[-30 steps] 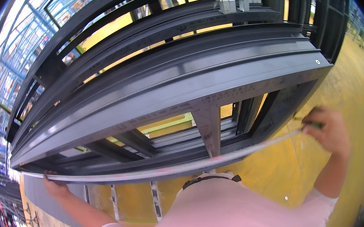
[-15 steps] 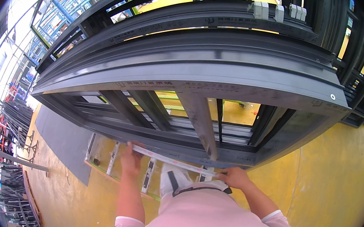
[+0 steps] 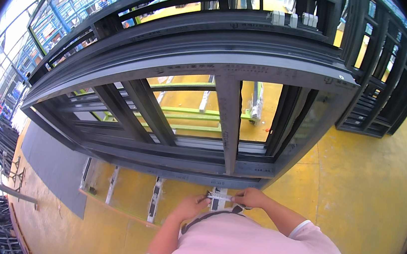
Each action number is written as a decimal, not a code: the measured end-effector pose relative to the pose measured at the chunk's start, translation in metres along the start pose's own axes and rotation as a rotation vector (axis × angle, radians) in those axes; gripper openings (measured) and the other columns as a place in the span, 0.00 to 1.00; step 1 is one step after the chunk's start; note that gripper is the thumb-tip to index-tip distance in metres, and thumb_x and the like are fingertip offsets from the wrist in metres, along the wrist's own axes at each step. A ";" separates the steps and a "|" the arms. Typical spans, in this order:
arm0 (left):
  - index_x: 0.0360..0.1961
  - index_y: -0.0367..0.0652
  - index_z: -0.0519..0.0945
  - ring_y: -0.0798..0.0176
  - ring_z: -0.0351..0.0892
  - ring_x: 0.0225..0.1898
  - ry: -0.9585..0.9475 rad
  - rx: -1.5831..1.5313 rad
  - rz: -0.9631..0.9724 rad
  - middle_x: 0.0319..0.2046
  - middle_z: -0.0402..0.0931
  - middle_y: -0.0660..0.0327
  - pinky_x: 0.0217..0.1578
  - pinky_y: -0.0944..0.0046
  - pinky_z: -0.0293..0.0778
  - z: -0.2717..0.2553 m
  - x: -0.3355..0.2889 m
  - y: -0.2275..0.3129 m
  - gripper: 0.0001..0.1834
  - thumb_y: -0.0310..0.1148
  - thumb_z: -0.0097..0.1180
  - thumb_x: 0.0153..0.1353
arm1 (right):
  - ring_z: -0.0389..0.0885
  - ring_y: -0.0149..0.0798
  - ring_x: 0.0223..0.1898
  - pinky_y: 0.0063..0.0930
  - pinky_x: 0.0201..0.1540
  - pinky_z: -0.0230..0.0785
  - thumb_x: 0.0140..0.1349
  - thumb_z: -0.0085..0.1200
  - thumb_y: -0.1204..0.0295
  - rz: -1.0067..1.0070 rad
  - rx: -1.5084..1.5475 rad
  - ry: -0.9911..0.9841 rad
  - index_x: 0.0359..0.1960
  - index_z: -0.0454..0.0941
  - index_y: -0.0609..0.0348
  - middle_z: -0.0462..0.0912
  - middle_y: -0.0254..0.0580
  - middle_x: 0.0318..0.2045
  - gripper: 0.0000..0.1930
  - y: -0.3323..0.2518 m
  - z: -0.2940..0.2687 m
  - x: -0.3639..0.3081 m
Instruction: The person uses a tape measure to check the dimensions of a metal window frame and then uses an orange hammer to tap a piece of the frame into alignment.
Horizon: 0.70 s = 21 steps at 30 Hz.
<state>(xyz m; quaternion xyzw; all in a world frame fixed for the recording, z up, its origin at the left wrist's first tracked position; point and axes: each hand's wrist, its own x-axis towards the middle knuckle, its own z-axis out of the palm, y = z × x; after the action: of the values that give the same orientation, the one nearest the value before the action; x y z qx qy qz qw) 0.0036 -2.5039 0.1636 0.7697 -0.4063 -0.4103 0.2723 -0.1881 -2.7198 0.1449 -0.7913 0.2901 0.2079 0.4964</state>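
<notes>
My left hand [image 3: 191, 208] and my right hand [image 3: 252, 198] are close together in front of my waist. Both are closed on the ends of a thin whitish strip [image 3: 219, 197], short and held roughly level between them; its material is too small to tell. Just beyond the hands stands a large dark grey window frame [image 3: 225, 119], leaning, with several bars across its openings. Neither hand touches it. The fingertips are partly hidden by the strip and small in view.
Low on the yellow floor [image 3: 345, 208], a rack with pale crossbars [image 3: 156, 197] lies under the frame's near edge. More dark frames [image 3: 387, 98] stand at the right and behind. Small white blocks [image 3: 278, 18] sit on a back frame. A grey mat [image 3: 55, 170] lies left.
My hands have come together, the left moving right, and the long strip stretched between them now spans a short gap. The view has shifted, showing more of the frame's openings.
</notes>
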 end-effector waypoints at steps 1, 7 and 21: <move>0.53 0.39 0.78 0.49 0.79 0.50 0.010 0.118 0.092 0.46 0.81 0.49 0.52 0.57 0.71 -0.007 -0.011 -0.001 0.25 0.49 0.47 0.67 | 0.81 0.42 0.31 0.34 0.38 0.72 0.56 0.55 0.42 -0.016 -0.012 0.013 0.41 0.86 0.48 0.84 0.43 0.28 0.25 0.006 0.014 0.006; 0.57 0.41 0.75 0.47 0.75 0.56 0.452 0.014 -0.193 0.52 0.77 0.47 0.56 0.55 0.69 -0.036 -0.168 -0.098 0.24 0.44 0.47 0.66 | 0.83 0.48 0.38 0.39 0.45 0.72 0.57 0.53 0.41 -0.084 -0.339 -0.108 0.42 0.85 0.52 0.86 0.44 0.33 0.28 -0.033 0.121 0.030; 0.53 0.36 0.72 0.72 0.68 0.20 1.884 -1.042 -1.060 0.27 0.74 0.62 0.18 0.72 0.62 0.332 -0.752 -0.414 0.19 0.31 0.46 0.61 | 0.83 0.44 0.42 0.38 0.48 0.73 0.60 0.49 0.41 -0.200 -0.984 -0.357 0.51 0.82 0.46 0.85 0.40 0.42 0.28 -0.249 0.433 0.020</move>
<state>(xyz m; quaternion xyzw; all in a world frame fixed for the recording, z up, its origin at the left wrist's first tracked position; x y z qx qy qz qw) -0.3634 -1.6783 -0.0103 0.6362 0.5349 0.1380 0.5385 -0.0253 -2.2480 0.1165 -0.9067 -0.0074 0.4025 0.1258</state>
